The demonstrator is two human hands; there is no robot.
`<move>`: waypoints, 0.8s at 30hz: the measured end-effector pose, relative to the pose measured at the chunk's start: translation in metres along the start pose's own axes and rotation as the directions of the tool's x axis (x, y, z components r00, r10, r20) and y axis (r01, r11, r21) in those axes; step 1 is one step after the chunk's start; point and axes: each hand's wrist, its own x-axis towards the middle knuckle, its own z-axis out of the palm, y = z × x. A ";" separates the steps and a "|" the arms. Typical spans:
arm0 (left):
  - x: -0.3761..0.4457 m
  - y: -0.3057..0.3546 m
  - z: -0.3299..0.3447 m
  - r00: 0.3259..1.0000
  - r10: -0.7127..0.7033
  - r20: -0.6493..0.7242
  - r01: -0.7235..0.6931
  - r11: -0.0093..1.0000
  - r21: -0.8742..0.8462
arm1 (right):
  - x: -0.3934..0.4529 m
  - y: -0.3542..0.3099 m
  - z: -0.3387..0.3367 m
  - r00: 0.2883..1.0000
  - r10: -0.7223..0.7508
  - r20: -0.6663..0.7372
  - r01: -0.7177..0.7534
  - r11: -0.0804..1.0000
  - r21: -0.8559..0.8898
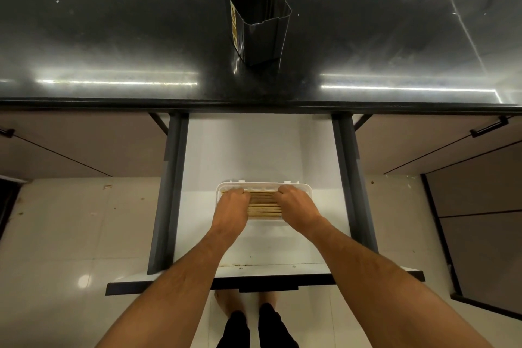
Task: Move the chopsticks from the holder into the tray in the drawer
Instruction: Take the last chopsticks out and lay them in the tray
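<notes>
Several wooden chopsticks [264,205] lie side by side, left to right, in a white tray [262,185] on the floor of the pulled-out drawer [254,147]. My left hand [232,206] rests palm down on their left ends, and my right hand [297,206] covers their right ends; both have fingers curled over the sticks. The ends of the chopsticks are hidden under my hands. The black holder [258,20] stands upright on the dark countertop [113,37], and I see nothing inside it.
The drawer has grey side walls [169,192] and a dark front panel [254,281] near my body. Closed cabinet doors with black handles [488,127] flank it. Below are pale floor tiles and my feet [248,316].
</notes>
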 end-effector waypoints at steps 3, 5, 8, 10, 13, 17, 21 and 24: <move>-0.002 -0.002 -0.004 0.992 0.089 -0.090 -0.084 0.994 0.066 | -0.010 0.005 -0.007 0.977 0.025 -0.211 -0.007 0.996 0.088; -0.006 -0.005 -0.006 0.968 0.141 -0.207 -0.140 0.990 0.019 | -0.015 0.008 -0.013 0.913 0.084 -0.399 -0.023 0.988 0.154; -0.009 0.004 -0.013 0.904 0.009 -0.427 -0.079 0.986 -0.146 | -0.018 0.009 -0.021 0.797 0.444 -0.409 -0.255 0.862 0.438; -0.006 0.010 -0.017 0.862 -0.261 -0.435 0.103 0.929 -0.354 | -0.017 0.011 -0.024 0.676 0.703 -0.220 -0.441 0.625 0.644; 0.000 0.003 -0.013 0.761 -0.620 -0.192 0.356 0.646 -0.676 | -0.019 0.014 -0.027 0.512 0.857 0.065 -0.526 0.252 0.812; -0.002 -0.001 -0.010 0.696 -0.717 -0.020 0.424 0.434 -0.795 | -0.021 0.008 -0.020 0.424 0.877 0.228 -0.582 0.070 0.810; 0.000 -0.007 -0.007 0.686 -0.727 -0.006 0.438 0.420 -0.795 | -0.016 -0.001 -0.017 0.403 0.884 0.237 -0.618 0.072 0.783; 0.002 -0.011 -0.004 0.676 -0.737 0.007 0.456 0.411 -0.789 | -0.015 -0.006 -0.017 0.410 0.885 0.221 -0.624 0.095 0.776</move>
